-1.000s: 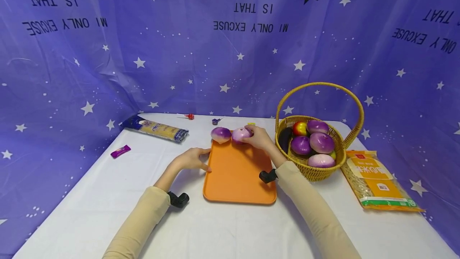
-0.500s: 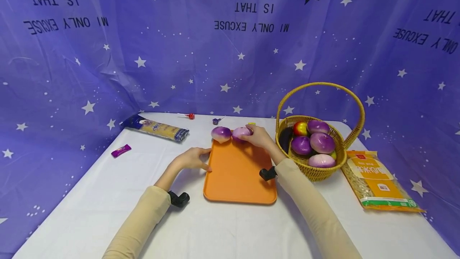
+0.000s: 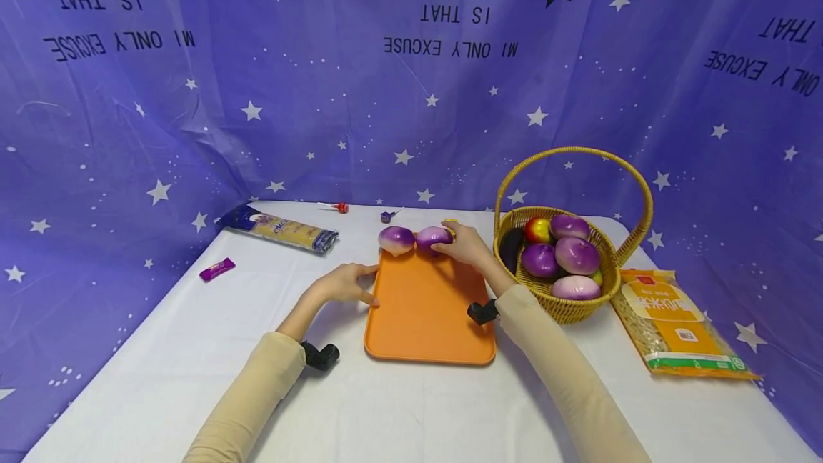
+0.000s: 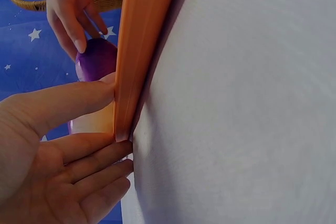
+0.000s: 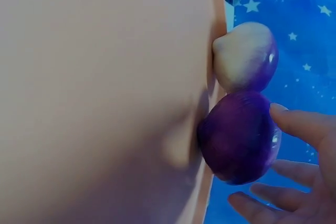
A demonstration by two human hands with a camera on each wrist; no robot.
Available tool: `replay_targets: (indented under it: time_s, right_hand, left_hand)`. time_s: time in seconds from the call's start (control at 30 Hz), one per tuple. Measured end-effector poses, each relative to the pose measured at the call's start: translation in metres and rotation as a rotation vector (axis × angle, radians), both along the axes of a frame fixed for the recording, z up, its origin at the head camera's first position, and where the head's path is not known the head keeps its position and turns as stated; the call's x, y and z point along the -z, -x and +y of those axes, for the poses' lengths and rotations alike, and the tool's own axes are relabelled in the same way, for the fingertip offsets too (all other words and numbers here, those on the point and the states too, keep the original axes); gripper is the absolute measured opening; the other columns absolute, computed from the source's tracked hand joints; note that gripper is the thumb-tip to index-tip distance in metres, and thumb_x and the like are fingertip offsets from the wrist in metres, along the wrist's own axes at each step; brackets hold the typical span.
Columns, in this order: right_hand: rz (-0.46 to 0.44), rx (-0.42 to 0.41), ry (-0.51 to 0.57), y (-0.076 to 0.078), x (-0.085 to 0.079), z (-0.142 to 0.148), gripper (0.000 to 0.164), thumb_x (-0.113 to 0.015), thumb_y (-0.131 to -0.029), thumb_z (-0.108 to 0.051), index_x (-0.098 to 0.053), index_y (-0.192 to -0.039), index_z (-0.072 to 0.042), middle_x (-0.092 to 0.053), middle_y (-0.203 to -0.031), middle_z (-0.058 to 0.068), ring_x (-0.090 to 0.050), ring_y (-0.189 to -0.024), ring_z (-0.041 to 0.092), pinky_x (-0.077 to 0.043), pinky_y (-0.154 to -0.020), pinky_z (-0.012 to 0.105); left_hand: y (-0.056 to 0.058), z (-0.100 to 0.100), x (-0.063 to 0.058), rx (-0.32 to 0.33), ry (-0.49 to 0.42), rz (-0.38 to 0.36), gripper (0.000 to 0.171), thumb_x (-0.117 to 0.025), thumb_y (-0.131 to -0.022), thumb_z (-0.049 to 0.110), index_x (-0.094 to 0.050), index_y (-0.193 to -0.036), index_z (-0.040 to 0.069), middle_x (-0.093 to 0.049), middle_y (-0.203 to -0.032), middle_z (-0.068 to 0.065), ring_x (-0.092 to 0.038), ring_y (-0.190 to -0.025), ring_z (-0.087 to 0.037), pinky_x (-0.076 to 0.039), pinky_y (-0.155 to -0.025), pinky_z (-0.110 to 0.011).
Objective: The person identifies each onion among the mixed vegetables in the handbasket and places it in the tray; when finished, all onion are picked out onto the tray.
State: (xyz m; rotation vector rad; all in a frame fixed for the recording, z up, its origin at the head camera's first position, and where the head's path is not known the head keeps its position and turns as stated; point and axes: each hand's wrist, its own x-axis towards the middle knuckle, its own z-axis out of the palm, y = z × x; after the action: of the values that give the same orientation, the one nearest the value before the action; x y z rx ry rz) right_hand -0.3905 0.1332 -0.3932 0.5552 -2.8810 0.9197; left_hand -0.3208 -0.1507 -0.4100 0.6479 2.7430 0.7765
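Observation:
An orange tray (image 3: 429, 320) lies on the white table. Along its far edge two glossy purple-and-white onions sit side by side and touch, the left onion (image 3: 396, 240) beside the right onion (image 3: 432, 238). My right hand (image 3: 464, 243) is at the right onion. In the right wrist view the thumb touches that purple onion (image 5: 239, 139), while the lower fingers extend loosely past it with a gap. My left hand (image 3: 347, 284) rests against the tray's left rim. Up close, its straight fingers and thumb touch the tray edge (image 4: 139, 45).
A wicker basket (image 3: 556, 311) at the right holds several onions, an eggplant (image 3: 511, 249) and a red-yellow fruit (image 3: 537, 230). Beside it lies an orange food packet (image 3: 675, 320). At the left are a pasta packet (image 3: 283, 228) and purple candy (image 3: 217, 269); lollipops (image 3: 388, 217) lie behind.
The right onion has turned under my right hand, so its pale face has given way to a purple one. My right fingers have loosened slightly. The left hand and tray have stayed put.

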Motion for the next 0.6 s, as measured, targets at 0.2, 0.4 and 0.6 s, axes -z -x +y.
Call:
replay_targets:
  time_s: [0.2, 0.4, 0.6]
  right_hand:
    - [0.07, -0.037, -0.019, -0.014, -0.01, 0.003, 0.066, -0.071, -0.087, -0.032, -0.048, -0.141, -0.002, -0.051, -0.138, 0.019, -0.044, -0.129, 0.038, -0.033, -0.109, 0.049]
    - [0.158, -0.113, -0.014, -0.04, -0.024, 0.013, 0.063, -0.073, -0.086, -0.028, -0.051, -0.138, -0.001, -0.049, -0.14, 0.02, -0.044, -0.13, 0.037, -0.034, -0.108, 0.049]
    - [0.221, -0.194, -0.026, -0.072, -0.034, 0.03, 0.056, -0.075, -0.085, -0.025, -0.056, -0.134, -0.005, -0.053, -0.138, 0.017, -0.051, -0.123, 0.034, -0.042, -0.101, 0.048]
  left_hand:
    - [0.0, 0.0, 0.0, 0.005, 0.001, 0.003, 0.082, -0.082, -0.075, 0.029, -0.044, -0.142, 0.0, -0.048, -0.141, -0.021, -0.04, -0.132, -0.04, -0.032, -0.108, -0.051]
    - [-0.001, 0.0, -0.001, 0.005, -0.002, 0.002, 0.082, -0.082, -0.075, 0.029, -0.045, -0.142, 0.0, -0.047, -0.141, -0.022, -0.04, -0.131, -0.041, -0.032, -0.108, -0.052]
    - [0.0, -0.001, 0.001, 0.006, -0.004, 0.006, 0.082, -0.082, -0.075, 0.03, -0.045, -0.142, 0.0, -0.048, -0.141, -0.022, -0.04, -0.131, -0.041, -0.032, -0.109, -0.051]
